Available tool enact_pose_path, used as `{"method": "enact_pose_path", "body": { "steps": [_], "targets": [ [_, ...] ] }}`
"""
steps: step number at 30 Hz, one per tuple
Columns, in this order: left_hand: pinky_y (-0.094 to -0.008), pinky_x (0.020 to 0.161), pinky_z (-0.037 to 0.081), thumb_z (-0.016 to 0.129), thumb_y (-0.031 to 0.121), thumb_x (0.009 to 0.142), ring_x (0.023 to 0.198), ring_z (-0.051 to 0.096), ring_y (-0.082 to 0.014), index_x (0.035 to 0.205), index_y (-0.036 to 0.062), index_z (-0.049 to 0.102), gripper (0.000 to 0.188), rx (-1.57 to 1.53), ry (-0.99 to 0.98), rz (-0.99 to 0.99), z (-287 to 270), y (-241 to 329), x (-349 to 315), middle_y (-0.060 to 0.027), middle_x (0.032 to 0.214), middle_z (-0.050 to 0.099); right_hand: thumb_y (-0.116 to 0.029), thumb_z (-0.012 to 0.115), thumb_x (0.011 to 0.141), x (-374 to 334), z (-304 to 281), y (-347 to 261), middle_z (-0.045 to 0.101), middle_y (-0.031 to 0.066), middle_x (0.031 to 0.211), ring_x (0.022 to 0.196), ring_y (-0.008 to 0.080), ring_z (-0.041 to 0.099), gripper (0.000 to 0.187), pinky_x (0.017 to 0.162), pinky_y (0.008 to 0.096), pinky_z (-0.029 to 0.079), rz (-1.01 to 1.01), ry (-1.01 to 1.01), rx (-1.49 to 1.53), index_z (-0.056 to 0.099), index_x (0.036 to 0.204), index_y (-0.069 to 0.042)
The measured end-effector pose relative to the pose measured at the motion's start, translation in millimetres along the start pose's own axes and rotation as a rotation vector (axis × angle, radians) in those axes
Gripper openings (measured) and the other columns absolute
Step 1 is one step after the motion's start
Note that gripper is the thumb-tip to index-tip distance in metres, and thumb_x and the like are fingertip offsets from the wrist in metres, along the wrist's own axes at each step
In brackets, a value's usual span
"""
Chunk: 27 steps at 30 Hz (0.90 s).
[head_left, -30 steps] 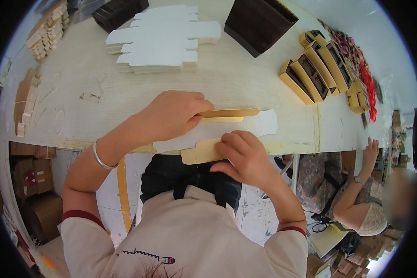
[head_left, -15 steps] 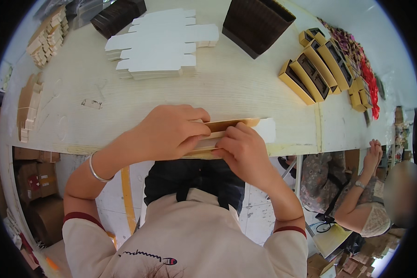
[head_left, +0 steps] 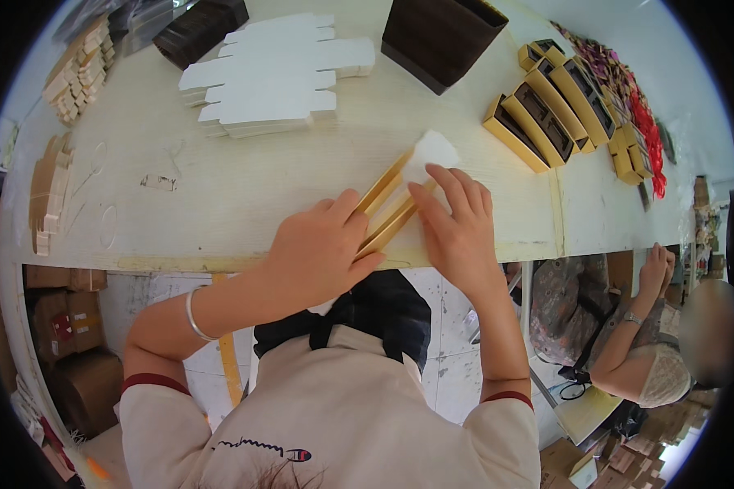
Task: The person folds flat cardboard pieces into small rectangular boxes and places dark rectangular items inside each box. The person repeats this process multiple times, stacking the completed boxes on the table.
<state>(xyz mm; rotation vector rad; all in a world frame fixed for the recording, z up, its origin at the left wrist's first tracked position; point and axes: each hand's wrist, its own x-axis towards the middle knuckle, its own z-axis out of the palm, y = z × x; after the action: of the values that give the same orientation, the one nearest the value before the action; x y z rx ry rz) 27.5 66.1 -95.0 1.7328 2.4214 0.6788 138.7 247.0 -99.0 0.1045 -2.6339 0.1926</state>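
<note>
Carton [head_left: 393, 222], gold-walled and partly folded, slants near the front edge of the table [head_left: 245, 204], white end flap [head_left: 436, 153] pointing away. The left hand [head_left: 322, 251] clasps its near end between thumb and fingers; the right hand [head_left: 462, 228] curls at its far end, though whether those fingers pinch it I cannot tell. White blanks [head_left: 269, 73] lie stacked beyond.

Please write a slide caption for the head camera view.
Left hand and right hand on a partly folded carton at a pale table, white blanks stacked beyond.
</note>
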Motion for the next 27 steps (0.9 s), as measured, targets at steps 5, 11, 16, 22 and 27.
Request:
{"method": "enact_pose_path", "body": {
  "steps": [5,11,16,22,27],
  "targets": [
    [-0.0328,0.059,0.049,0.077,0.028,0.073,0.07,0.058,-0.0233,0.087,0.0014,0.06,0.035,-0.075,-0.035,-0.14,4,13,6,-0.0085,0.094,0.05,0.002,0.066,0.067,-10,8,-19,0.052,0.0139,0.112,0.097,0.0311,0.056,0.04,0.082,0.039,0.046,-0.011,-0.177,0.495,0.059,0.105,-0.004],
    [-0.0332,0.075,0.05,0.079,0.023,0.071,0.091,0.058,-0.0266,0.099,0.0018,0.064,0.038,-0.467,-0.342,-0.026,-36,-13,-12,-0.0119,0.12,0.047,-0.014,0.079,0.068,-22,-3,-6,0.051,0.0126,0.108,0.089,0.0308,0.054,0.034,0.077,0.0378,0.047,0.056,-0.246,0.749,0.061,0.094,-0.004],
    [-0.0329,0.076,0.049,0.083,0.018,0.063,0.1,0.055,-0.0224,0.093,0.006,0.065,0.037,-0.158,-0.08,0.332,-20,-29,-5,-0.0071,0.119,0.05,-0.01,0.076,0.072,-19,3,-2,0.053,0.0102,0.1,0.085,0.0298,0.053,0.023,0.073,0.0376,0.045,0.001,-0.193,0.734,0.057,0.081,-0.003],
    [-0.0308,0.064,0.047,0.084,0.013,0.061,0.078,0.055,-0.0207,0.089,0.0072,0.067,0.033,-0.442,-0.202,0.195,-5,-28,0,-0.0022,0.093,0.06,-0.002,0.068,0.077,-13,11,-13,0.051,0.0113,0.09,0.081,0.0304,0.052,0.014,0.07,0.038,0.044,0.047,-0.15,0.736,0.054,0.077,0.0],
    [-0.0296,0.058,0.045,0.08,0.008,0.068,0.065,0.057,-0.0218,0.089,0.0052,0.064,0.027,-0.493,-0.26,-0.234,-7,1,6,-0.0044,0.085,0.06,0.0,0.067,0.077,-10,9,-14,0.049,0.0117,0.086,0.079,0.0307,0.051,0.014,0.069,0.0375,0.044,0.048,-0.201,0.75,0.054,0.078,0.001]
  ]
}}
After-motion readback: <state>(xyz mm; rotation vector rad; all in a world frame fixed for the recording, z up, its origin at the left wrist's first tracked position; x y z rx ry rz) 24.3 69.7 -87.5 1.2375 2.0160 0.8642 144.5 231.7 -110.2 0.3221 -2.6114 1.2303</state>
